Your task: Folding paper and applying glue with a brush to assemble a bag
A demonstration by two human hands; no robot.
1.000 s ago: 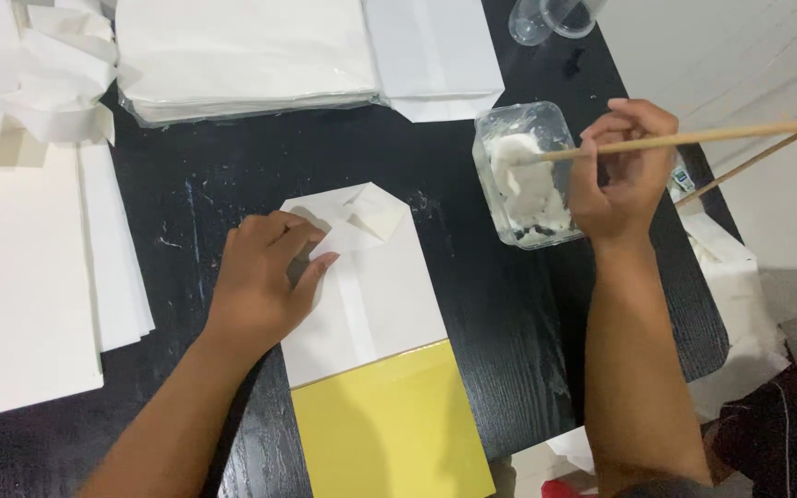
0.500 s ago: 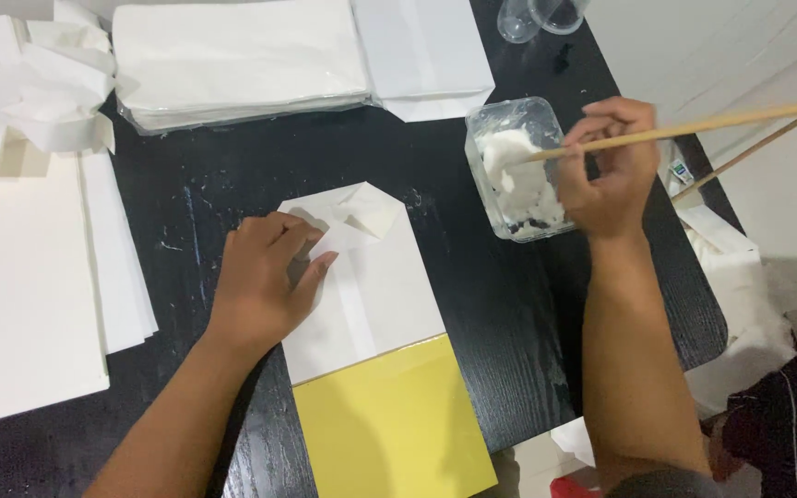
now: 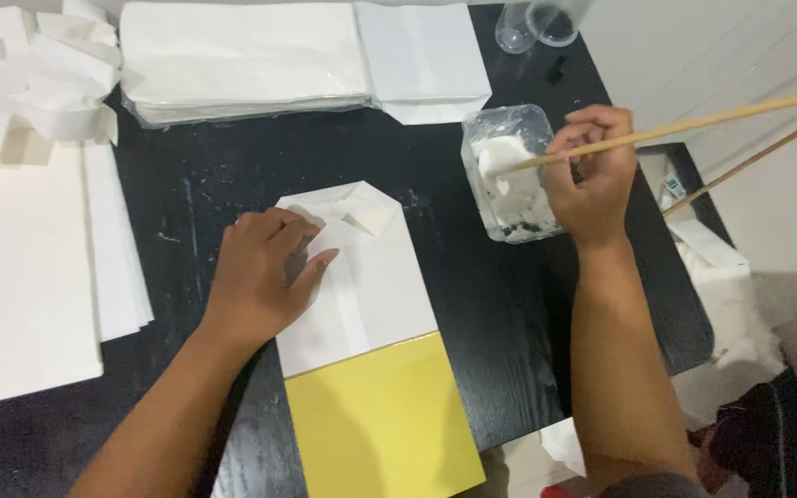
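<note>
My left hand [image 3: 265, 277] presses flat on a folded white paper bag [image 3: 371, 286] lying on the black table [image 3: 481, 295]; the bag's top end is folded into flaps [image 3: 352, 210] just past my fingertips. The bag rests partly on a yellow sheet [image 3: 380, 424]. My right hand [image 3: 592, 175] holds a long wooden stick [image 3: 694, 126], whose tip dips into white paste inside a clear plastic tub [image 3: 509, 175].
Stacks of white paper lie at the left [image 3: 20, 277] and at the back [image 3: 242, 60]. Folded white pieces [image 3: 39, 83] pile up at the back left. A clear cup [image 3: 537, 23] lies at the far edge. The table's right edge drops to crumpled paper [image 3: 731, 304].
The stick's tip has stirred slightly inside the tub while my right hand shifted a little. My left hand stays on the bag.
</note>
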